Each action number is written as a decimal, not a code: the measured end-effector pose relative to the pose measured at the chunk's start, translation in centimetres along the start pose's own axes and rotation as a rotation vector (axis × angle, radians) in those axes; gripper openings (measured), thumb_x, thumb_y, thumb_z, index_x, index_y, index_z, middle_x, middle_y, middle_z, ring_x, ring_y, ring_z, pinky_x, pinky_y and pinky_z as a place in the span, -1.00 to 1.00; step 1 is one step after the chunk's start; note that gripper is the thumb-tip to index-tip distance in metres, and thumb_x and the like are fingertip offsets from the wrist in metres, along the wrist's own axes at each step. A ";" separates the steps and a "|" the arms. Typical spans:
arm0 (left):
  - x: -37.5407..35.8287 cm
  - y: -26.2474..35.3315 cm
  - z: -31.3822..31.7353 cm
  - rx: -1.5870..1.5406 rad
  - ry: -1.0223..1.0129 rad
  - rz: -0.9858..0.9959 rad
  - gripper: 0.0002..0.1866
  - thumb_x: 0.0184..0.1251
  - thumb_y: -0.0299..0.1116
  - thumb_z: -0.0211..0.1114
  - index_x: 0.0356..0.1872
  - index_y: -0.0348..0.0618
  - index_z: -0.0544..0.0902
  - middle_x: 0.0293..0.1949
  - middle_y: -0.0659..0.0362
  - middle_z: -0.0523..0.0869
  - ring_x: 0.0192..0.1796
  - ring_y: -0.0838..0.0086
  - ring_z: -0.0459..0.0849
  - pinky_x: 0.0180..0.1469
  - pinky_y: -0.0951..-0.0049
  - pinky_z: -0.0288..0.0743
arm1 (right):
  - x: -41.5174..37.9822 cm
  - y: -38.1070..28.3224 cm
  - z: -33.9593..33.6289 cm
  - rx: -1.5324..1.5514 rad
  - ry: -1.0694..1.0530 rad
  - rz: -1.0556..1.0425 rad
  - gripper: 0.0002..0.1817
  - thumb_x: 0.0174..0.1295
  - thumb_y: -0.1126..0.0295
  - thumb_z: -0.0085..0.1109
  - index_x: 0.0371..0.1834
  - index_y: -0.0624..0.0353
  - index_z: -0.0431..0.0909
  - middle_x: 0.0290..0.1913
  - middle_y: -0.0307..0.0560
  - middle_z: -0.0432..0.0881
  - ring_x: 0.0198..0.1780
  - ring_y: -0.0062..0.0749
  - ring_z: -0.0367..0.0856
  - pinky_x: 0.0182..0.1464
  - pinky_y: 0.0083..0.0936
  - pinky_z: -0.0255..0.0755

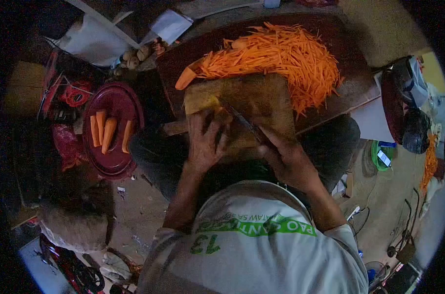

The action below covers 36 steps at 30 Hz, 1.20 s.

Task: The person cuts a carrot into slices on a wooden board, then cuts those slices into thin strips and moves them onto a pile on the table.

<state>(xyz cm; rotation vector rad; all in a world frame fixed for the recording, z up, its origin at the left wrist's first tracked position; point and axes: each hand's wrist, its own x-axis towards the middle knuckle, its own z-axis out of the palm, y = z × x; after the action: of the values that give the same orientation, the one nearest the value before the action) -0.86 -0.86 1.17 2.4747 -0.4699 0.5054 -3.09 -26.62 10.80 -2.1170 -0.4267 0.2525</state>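
Note:
My right hand [291, 161] is wrapped round the handle of a knife [243, 120], whose blade points up and left across a wooden cutting board [266, 98]. My left hand [205, 139] rests on the board's near left part, its fingers bent and close to the blade's tip. A yellowish patch shows just ahead of those fingers; what lies under them is hidden. Behind the board spreads a large heap of shredded carrot [301, 63]. A thick cut piece of carrot [187, 77] lies at the heap's left end.
To the left, a dark red round tray [112, 169] holds several peeled carrots [109, 134]. Some round brownish things [133, 60] lie at the back left. A green basket [376, 157] and a black bag [416, 132] are on the right. More orange shreds [429, 161] show at the far right.

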 end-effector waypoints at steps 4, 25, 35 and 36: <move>-0.6 -0.9 0.9 -0.036 0.044 0.031 -0.48 0.38 -0.34 0.48 0.36 -0.11 0.68 0.36 -0.20 0.51 0.37 -0.24 0.51 0.42 -0.27 0.43 | 0.5 0.4 -0.3 0.057 -0.022 -0.046 -0.41 0.59 0.50 0.20 0.65 0.20 0.37 0.37 0.29 0.70 0.38 0.15 0.72 0.39 -0.18 0.55; 1.4 0.1 0.2 -0.044 0.073 0.132 -0.50 0.13 -0.40 0.55 0.16 -0.13 0.71 0.14 -0.18 0.57 -0.02 -0.07 0.61 0.00 0.01 0.59 | -0.2 -2.4 -2.0 0.011 -0.135 0.020 -0.44 0.57 0.47 0.17 0.59 0.37 0.39 0.19 0.37 0.76 0.19 0.21 0.81 0.21 -0.20 0.65; 1.2 -0.1 0.5 -0.113 0.098 0.120 -0.48 0.08 -0.44 0.58 0.15 -0.16 0.75 0.18 -0.22 0.57 0.08 -0.17 0.63 0.10 -0.03 0.61 | 1.6 -1.5 -2.1 -0.123 -0.156 -0.006 -0.46 0.60 0.28 0.14 0.52 0.35 0.41 -0.02 0.36 0.75 -0.01 0.37 0.77 0.05 -0.01 0.62; 1.2 0.0 0.6 -0.118 0.105 0.119 -0.48 0.08 -0.45 0.58 0.15 -0.18 0.75 0.18 -0.23 0.57 0.09 -0.19 0.63 0.11 -0.04 0.61 | 1.8 -1.5 -2.1 -0.136 -0.147 -0.034 -0.46 0.61 0.28 0.14 0.52 0.34 0.41 -0.03 0.36 0.75 -0.01 0.37 0.77 0.04 0.00 0.62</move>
<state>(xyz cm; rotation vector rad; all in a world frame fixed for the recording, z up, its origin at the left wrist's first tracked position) 0.34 -1.42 1.25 2.3050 -0.5894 0.6340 -1.07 -26.73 13.17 -2.2300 -0.5804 0.3698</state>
